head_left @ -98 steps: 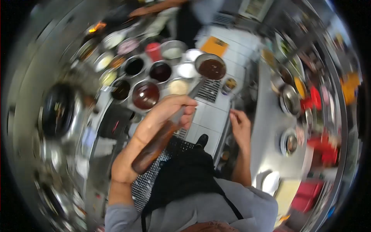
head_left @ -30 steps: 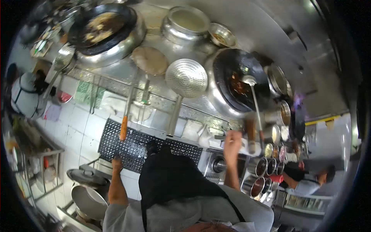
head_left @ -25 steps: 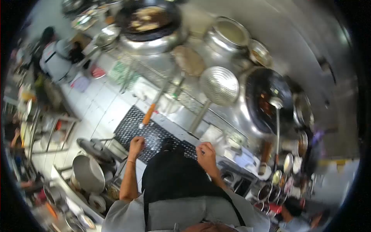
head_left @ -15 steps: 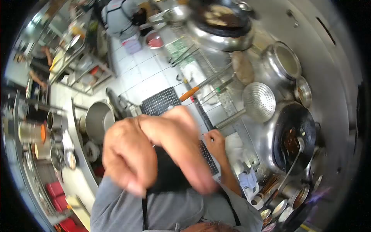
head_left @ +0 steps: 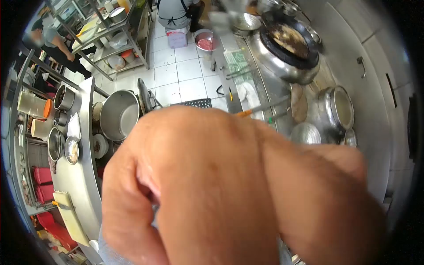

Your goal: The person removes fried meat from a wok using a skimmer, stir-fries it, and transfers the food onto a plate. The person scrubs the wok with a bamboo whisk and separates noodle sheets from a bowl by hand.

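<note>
My left hand [head_left: 212,185] fills the lower middle of the view, right up against the camera. Its fingers are bent and point downward, and the fingertips run out of sight at the bottom edge. Whatever they grip or press on is hidden. My right hand does not show; the big left hand covers the area in front of my body. Behind the hand on the right, a perforated skimmer [head_left: 305,134] is partly covered. An orange-handled ladle [head_left: 247,113] lies across the stove edge just above the knuckles.
A wok [head_left: 289,39] with food stands on the stove at upper right, near a steel pot [head_left: 341,108]. To the left are a large pot [head_left: 119,115] and a counter [head_left: 84,176] with bowls. One person [head_left: 176,13] crouches beyond; another person [head_left: 57,46] stands at far left.
My left hand has come much closer to the camera and now hides the lower middle. The camera view has tilted upward and turned. My right hand and the near wok have gone from sight.
</note>
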Action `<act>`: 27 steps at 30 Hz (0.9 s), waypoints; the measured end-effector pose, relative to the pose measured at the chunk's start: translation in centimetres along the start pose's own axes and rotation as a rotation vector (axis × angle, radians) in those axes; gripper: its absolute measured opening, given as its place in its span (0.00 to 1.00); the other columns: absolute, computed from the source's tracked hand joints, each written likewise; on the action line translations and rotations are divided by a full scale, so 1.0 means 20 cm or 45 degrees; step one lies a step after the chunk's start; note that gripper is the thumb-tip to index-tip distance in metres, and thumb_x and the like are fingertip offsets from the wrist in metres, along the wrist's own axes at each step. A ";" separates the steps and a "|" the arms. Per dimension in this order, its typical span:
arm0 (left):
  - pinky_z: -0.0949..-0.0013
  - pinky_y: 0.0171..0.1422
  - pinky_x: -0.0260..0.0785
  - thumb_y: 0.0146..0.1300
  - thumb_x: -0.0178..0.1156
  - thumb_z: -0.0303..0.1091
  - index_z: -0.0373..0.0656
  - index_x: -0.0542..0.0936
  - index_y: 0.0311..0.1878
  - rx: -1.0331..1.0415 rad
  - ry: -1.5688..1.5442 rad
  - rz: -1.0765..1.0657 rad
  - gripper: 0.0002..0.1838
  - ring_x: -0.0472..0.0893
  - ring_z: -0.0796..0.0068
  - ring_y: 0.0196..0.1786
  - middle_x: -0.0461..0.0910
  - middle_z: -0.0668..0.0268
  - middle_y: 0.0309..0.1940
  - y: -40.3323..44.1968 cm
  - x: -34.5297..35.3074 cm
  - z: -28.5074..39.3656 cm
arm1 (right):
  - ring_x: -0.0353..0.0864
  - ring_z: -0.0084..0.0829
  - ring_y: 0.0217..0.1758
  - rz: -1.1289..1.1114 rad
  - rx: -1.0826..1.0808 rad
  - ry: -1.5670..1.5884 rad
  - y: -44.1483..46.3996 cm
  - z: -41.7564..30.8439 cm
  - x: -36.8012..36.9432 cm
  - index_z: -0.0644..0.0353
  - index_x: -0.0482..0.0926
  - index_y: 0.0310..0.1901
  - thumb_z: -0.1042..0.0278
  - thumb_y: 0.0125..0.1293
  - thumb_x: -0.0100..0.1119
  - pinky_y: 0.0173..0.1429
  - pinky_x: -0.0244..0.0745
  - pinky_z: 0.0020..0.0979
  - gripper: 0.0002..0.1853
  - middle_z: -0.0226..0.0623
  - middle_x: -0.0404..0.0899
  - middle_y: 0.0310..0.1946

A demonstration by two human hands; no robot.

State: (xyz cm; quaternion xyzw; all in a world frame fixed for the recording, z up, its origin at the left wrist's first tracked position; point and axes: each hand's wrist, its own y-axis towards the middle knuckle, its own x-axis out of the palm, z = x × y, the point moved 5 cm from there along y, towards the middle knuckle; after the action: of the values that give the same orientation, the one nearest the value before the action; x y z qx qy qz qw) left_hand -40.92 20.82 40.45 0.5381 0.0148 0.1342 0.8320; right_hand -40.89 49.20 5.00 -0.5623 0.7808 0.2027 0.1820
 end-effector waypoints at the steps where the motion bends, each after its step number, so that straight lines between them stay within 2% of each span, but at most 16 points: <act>1: 0.64 0.51 0.69 0.60 0.61 0.39 0.41 0.75 0.26 0.001 0.009 0.019 0.13 0.74 0.65 0.48 0.76 0.53 0.46 -0.03 -0.06 0.03 | 0.78 0.32 0.33 0.037 0.087 -0.039 0.06 0.12 0.01 0.67 0.78 0.31 0.67 0.64 0.60 0.40 0.72 0.33 0.10 0.41 0.79 0.31; 2: 0.64 0.51 0.69 0.60 0.61 0.39 0.41 0.75 0.26 0.009 0.007 0.039 0.13 0.74 0.66 0.48 0.76 0.52 0.47 -0.06 -0.13 0.07 | 0.78 0.33 0.35 0.076 0.185 -0.087 0.11 0.25 0.03 0.67 0.79 0.31 0.67 0.64 0.60 0.42 0.72 0.32 0.10 0.42 0.79 0.32; 6: 0.64 0.53 0.70 0.60 0.61 0.39 0.39 0.75 0.27 0.004 0.046 0.232 0.13 0.75 0.67 0.49 0.75 0.51 0.49 -0.26 -0.48 0.21 | 0.79 0.43 0.45 0.263 0.079 -0.492 0.29 0.58 0.07 0.70 0.77 0.46 0.63 0.66 0.56 0.53 0.72 0.37 0.17 0.51 0.79 0.40; 8: 0.64 0.53 0.70 0.60 0.61 0.39 0.39 0.75 0.27 -0.087 0.129 0.421 0.14 0.76 0.67 0.49 0.75 0.50 0.50 -0.41 -0.70 0.18 | 0.77 0.47 0.52 0.115 0.219 -0.627 0.34 0.43 0.10 0.73 0.73 0.52 0.60 0.67 0.54 0.57 0.70 0.41 0.22 0.56 0.78 0.48; 9: 0.65 0.54 0.70 0.60 0.61 0.39 0.38 0.74 0.27 -0.130 0.179 0.536 0.14 0.76 0.68 0.49 0.75 0.50 0.50 -0.51 -0.81 0.14 | 0.74 0.48 0.57 -0.025 0.576 -0.272 0.39 0.48 0.14 0.73 0.71 0.56 0.57 0.67 0.54 0.63 0.66 0.42 0.26 0.58 0.75 0.53; 10: 0.67 0.56 0.67 0.60 0.61 0.36 0.38 0.74 0.26 -0.253 0.217 0.676 0.13 0.75 0.69 0.48 0.76 0.55 0.48 -0.62 -0.90 0.10 | 0.75 0.48 0.55 0.072 0.440 -0.402 0.48 0.80 0.10 0.73 0.71 0.57 0.55 0.66 0.55 0.62 0.67 0.43 0.28 0.59 0.75 0.52; 11: 0.68 0.54 0.66 0.59 0.60 0.31 0.37 0.75 0.26 -0.300 0.246 0.713 0.09 0.74 0.72 0.47 0.77 0.58 0.48 -0.75 -1.00 -0.01 | 0.76 0.48 0.53 -0.031 0.553 -0.285 0.46 0.53 0.14 0.74 0.72 0.55 0.52 0.65 0.56 0.59 0.69 0.43 0.29 0.60 0.75 0.51; 12: 0.70 0.52 0.64 0.57 0.58 0.27 0.36 0.76 0.28 -0.424 0.274 0.771 0.06 0.73 0.75 0.46 0.78 0.60 0.47 -0.87 -1.06 -0.11 | 0.77 0.47 0.50 0.090 0.264 -0.549 0.50 0.60 0.11 0.74 0.72 0.54 0.51 0.63 0.58 0.55 0.71 0.43 0.30 0.57 0.77 0.48; 13: 0.71 0.49 0.65 0.55 0.58 0.27 0.36 0.77 0.28 -0.600 0.146 0.909 0.05 0.73 0.77 0.43 0.78 0.60 0.46 -0.99 -1.07 -0.20 | 0.77 0.45 0.46 0.014 0.264 -0.651 0.55 0.63 0.11 0.74 0.72 0.54 0.53 0.64 0.56 0.51 0.72 0.42 0.28 0.56 0.77 0.45; 15: 0.73 0.39 0.67 0.54 0.58 0.29 0.36 0.78 0.26 -0.891 0.169 1.093 0.07 0.74 0.80 0.32 0.81 0.67 0.33 -1.13 -1.06 -0.30 | 0.76 0.43 0.40 -0.071 0.283 -0.768 0.63 0.67 0.11 0.72 0.72 0.53 0.55 0.64 0.53 0.46 0.72 0.41 0.26 0.53 0.77 0.42; 18: 0.70 0.35 0.67 0.55 0.57 0.33 0.36 0.80 0.28 -1.255 0.291 0.944 0.09 0.74 0.79 0.28 0.79 0.67 0.23 -1.42 -1.10 -0.51 | 0.74 0.40 0.36 0.023 0.501 -0.508 0.64 0.54 0.26 0.71 0.72 0.51 0.56 0.64 0.52 0.41 0.70 0.40 0.24 0.52 0.77 0.40; 21: 0.65 0.33 0.69 0.56 0.56 0.38 0.36 0.80 0.29 -1.364 0.651 0.886 0.13 0.77 0.73 0.26 0.78 0.61 0.20 -1.57 -1.15 -0.54 | 0.73 0.38 0.32 0.172 0.683 -0.185 0.64 0.42 0.33 0.69 0.72 0.50 0.57 0.63 0.50 0.35 0.68 0.39 0.22 0.50 0.76 0.38; 24: 0.54 0.36 0.70 0.55 0.55 0.41 0.37 0.80 0.28 -1.543 1.124 0.715 0.15 0.80 0.54 0.29 0.80 0.50 0.26 -1.73 -1.19 -0.58 | 0.71 0.35 0.28 0.457 0.788 0.028 0.53 0.34 0.19 0.68 0.72 0.48 0.58 0.63 0.48 0.29 0.66 0.38 0.20 0.49 0.75 0.36; 25: 0.52 0.36 0.70 0.55 0.56 0.41 0.37 0.80 0.29 -1.854 0.934 0.680 0.15 0.80 0.52 0.30 0.80 0.50 0.27 -1.78 -1.20 -0.56 | 0.70 0.34 0.27 0.607 0.818 0.062 0.43 0.32 0.07 0.67 0.72 0.48 0.58 0.63 0.48 0.27 0.65 0.37 0.20 0.49 0.75 0.36; 26: 0.52 0.36 0.71 0.55 0.56 0.41 0.37 0.80 0.30 -1.936 1.163 0.612 0.15 0.80 0.51 0.31 0.80 0.50 0.27 -2.05 -1.22 -0.73 | 0.70 0.34 0.28 0.523 0.861 -0.050 0.40 0.37 0.00 0.61 0.73 0.50 0.59 0.60 0.45 0.24 0.67 0.34 0.20 0.44 0.75 0.35; 27: 0.53 0.37 0.71 0.56 0.56 0.39 0.36 0.80 0.29 -1.896 0.955 0.845 0.14 0.80 0.51 0.31 0.80 0.50 0.26 -2.10 -1.24 -0.73 | 0.69 0.33 0.28 0.646 0.941 0.013 0.39 0.22 0.03 0.58 0.73 0.53 0.52 0.63 0.45 0.29 0.69 0.35 0.23 0.44 0.75 0.37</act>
State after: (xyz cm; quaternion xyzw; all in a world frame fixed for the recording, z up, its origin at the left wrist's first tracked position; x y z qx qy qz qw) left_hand -58.48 11.75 -6.50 -0.2436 0.0386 0.5096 0.8243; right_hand -48.24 53.24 1.74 -0.2514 0.9148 -0.0542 0.3114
